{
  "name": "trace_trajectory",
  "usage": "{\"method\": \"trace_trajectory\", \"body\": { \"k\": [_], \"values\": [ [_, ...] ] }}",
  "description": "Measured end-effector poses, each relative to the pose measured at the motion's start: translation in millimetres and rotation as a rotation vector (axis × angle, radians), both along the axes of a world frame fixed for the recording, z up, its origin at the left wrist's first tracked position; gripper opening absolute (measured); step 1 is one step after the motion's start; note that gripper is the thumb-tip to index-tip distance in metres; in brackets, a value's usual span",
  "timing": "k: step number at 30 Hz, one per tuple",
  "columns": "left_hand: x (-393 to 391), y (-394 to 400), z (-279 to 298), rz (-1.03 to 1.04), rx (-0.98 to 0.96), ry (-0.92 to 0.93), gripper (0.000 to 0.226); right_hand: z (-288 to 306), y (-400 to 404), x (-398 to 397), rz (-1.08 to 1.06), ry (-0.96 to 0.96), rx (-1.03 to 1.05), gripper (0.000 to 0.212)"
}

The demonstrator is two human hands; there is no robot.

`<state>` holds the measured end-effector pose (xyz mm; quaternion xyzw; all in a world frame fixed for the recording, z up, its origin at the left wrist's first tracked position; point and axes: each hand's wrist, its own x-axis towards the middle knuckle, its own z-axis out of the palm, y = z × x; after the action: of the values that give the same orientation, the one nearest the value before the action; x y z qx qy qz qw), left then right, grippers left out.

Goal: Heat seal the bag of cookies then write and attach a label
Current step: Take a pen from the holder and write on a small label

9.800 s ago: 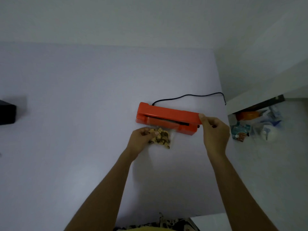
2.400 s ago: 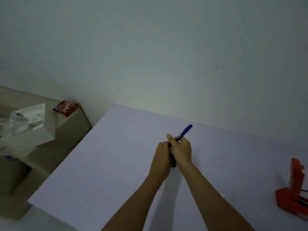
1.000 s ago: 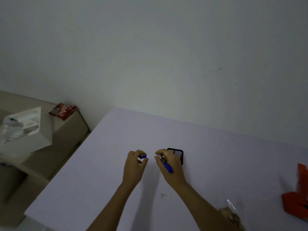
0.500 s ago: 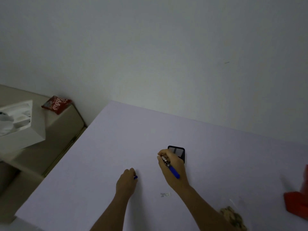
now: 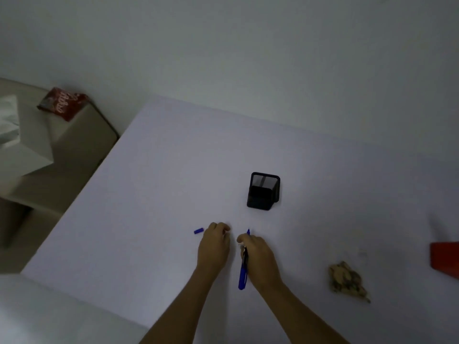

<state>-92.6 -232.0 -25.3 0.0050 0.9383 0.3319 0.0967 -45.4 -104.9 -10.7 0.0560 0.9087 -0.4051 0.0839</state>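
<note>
We see a black mesh pen holder [image 5: 263,191] upright on the table [image 5: 149,194]; its contents are unclear. Our right hand [image 5: 258,256] grips the blue pen [image 5: 243,271], tip pointing away from us. Our left hand [image 5: 214,247] rests curled beside the cap [image 5: 198,230]. The cookie bag [image 5: 346,280] lies right.

Pen [image 5: 243,274] – blue, dark grip; cap [image 5: 198,230] blue, at 9 o'clock of it. Holder [image 5: 263,191] black mesh. Table [image 5: 149,194] pale lilac. Cookies [image 5: 347,281] tan, dark-speckled – 3 o'clock. Sealer [image 5: 445,259] red-orange. Packet [image 5: 63,104] red, white script.
</note>
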Motion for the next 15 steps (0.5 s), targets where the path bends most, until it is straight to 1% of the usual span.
{"method": "trace_trajectory", "body": {
  "k": [1,3,4,5,6,8,10,12,15],
  "values": [
    [5.4,4.3,-3.5,-0.004,0.016,-0.006,0.022,-5.8,2.2,1.1,0.016,-0.015,0.029,0.013],
    [15.0,11.3,-8.9,-0.023,0.031,-0.012,0.021,-12.1,1.4,8.7,0.019,-0.076,-0.004,0.011],
    [18.4,14.4,-10.7,-0.035,0.035,-0.008,0.02,-13.0,2.1,8.5,-0.02,-0.118,-0.044,0.01],
    [21.0,17.1,-11.4,-0.046,0.038,-0.003,0.018,-10.8,2.2,9.0,-0.039,-0.091,-0.033,0.013],
    [22.8,19.5,-11.4,-0.063,0.031,0.002,0.015,-5.7,-0.1,8.8,-0.073,-0.122,-0.072,0.02],
    [23.7,22.8,-10.9,-0.12,-0.016,0.006,0.01,-4.6,1.6,6.7,-0.096,-0.158,-0.06,0.029],
    [22.4,24.6,-12.1,-0.186,-0.079,0.004,0.008,-0.1,0.5,3.0,-0.121,-0.187,-0.137,0.027],
    [20.0,26.2,-11.8,-0.232,-0.13,0.003,0.01,3.9,0.4,-1.3,-0.207,-0.213,-0.267,0.025],
    [15.8,31.5,-6.8,-0.207,-0.135,-0.021,0.017,7.7,-1.1,-7.1,-0.353,-0.305,-0.47,0.035]
  ]
}}
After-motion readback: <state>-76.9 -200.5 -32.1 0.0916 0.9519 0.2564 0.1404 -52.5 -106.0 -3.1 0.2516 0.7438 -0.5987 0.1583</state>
